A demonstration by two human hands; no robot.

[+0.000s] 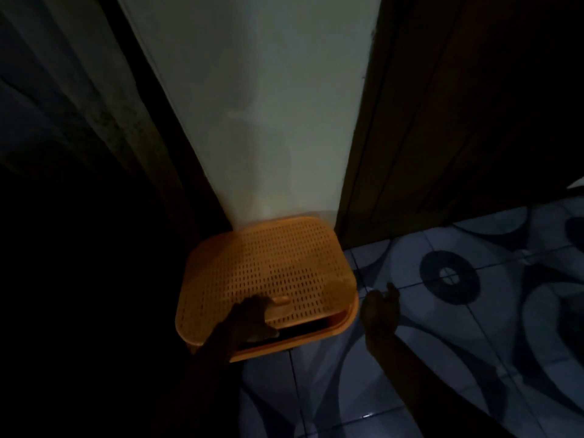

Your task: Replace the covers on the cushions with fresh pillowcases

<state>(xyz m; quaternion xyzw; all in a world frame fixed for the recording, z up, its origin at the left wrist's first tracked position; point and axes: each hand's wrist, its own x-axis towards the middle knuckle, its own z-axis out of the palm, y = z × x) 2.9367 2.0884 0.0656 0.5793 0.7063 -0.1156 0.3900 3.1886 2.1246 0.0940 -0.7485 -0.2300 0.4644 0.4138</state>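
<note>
Left hand (249,320) grips lid (265,270) edge, tilted above basket (316,338).

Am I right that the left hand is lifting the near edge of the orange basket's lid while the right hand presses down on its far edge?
Not quite: in the head view, the right hand hovers beside the orange basket, touching nothing. The left hand does hold the lid at its near edge.

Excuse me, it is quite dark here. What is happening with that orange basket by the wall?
A person stands over an orange plastic basket set on the tiled floor against a white wall. The left hand grips the near edge of the basket's perforated lid, which sits slightly raised, leaving a dark gap at the front. The right hand hovers beside the basket, fingers relaxed, holding nothing. What is inside cannot be seen, and no cushions or pillowcases are in view.
</note>
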